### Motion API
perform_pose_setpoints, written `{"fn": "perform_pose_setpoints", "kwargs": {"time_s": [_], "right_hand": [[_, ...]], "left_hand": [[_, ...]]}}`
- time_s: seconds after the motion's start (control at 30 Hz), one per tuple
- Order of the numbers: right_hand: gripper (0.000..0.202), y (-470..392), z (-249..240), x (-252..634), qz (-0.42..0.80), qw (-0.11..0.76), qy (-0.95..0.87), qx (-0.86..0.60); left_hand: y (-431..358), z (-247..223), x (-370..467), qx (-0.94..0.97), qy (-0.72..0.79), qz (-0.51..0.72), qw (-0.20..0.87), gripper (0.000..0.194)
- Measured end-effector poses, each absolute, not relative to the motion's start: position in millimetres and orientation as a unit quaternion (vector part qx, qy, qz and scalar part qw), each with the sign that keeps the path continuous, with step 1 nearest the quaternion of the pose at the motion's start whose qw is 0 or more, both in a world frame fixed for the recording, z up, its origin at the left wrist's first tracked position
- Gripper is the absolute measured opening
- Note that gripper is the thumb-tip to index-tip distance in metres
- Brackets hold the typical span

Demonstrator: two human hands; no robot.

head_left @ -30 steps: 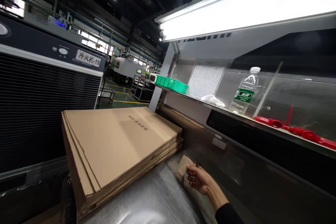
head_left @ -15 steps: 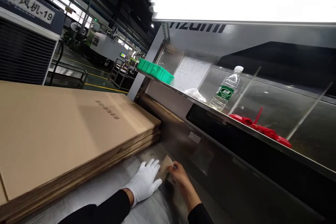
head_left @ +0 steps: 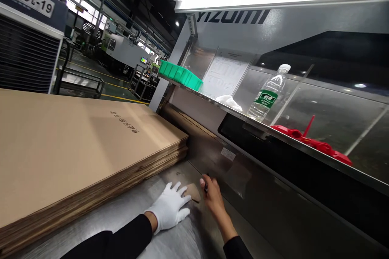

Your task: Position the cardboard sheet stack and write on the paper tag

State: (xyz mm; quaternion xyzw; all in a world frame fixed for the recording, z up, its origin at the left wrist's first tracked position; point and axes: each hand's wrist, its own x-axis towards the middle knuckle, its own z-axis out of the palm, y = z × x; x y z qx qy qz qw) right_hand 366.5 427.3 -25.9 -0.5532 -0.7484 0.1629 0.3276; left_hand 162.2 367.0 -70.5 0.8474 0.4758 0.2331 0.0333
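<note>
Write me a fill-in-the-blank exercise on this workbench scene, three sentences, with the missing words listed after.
1. The left hand, pressing on the small cardboard piece, wears a ____ glove.
2. The bare right hand holds a thin dark ____ at the small cardboard piece.
3. On the metal shelf, the water bottle stands between the white cloth and the ____ plastic parts.

Missing words: white; pen; red

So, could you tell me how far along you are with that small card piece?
The card piece already lies on the metal table, pinned flat by the gloved left hand. In hand: the bare right hand holds a pen at its edge. No marks show on it yet. The cardboard stack sits untouched alongside.
</note>
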Motion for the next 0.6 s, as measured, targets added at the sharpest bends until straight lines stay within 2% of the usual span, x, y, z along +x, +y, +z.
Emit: {"fn": "perform_pose_setpoints", "kwargs": {"time_s": [0.1, 0.23, 0.3, 0.4, 0.5, 0.6], "right_hand": [[0.039, 433, -25, 357, 0.220, 0.406, -0.747, -0.478], [0.049, 453, -50, 349, 0.310, 0.493, -0.648, -0.491], [0.047, 462, -63, 349, 0.375, 0.505, -0.605, -0.487], [0.058, 468, -74, 350, 0.460, 0.499, -0.584, -0.446], [0.057, 470, -80, 349, 0.470, 0.493, -0.587, -0.437], [0.051, 473, -86, 345, 0.401, 0.502, -0.607, -0.468]], "left_hand": [[369, -70, 158, 0.852, 0.470, 0.229, 0.036, 0.045], [373, -68, 154, 0.856, 0.466, 0.220, 0.037, 0.046], [375, -69, 153, 0.856, 0.469, 0.216, 0.038, 0.047], [377, -72, 153, 0.854, 0.472, 0.215, 0.039, 0.049], [378, -73, 152, 0.856, 0.468, 0.217, 0.038, 0.048], [379, -71, 153, 0.858, 0.464, 0.219, 0.038, 0.047]]}}
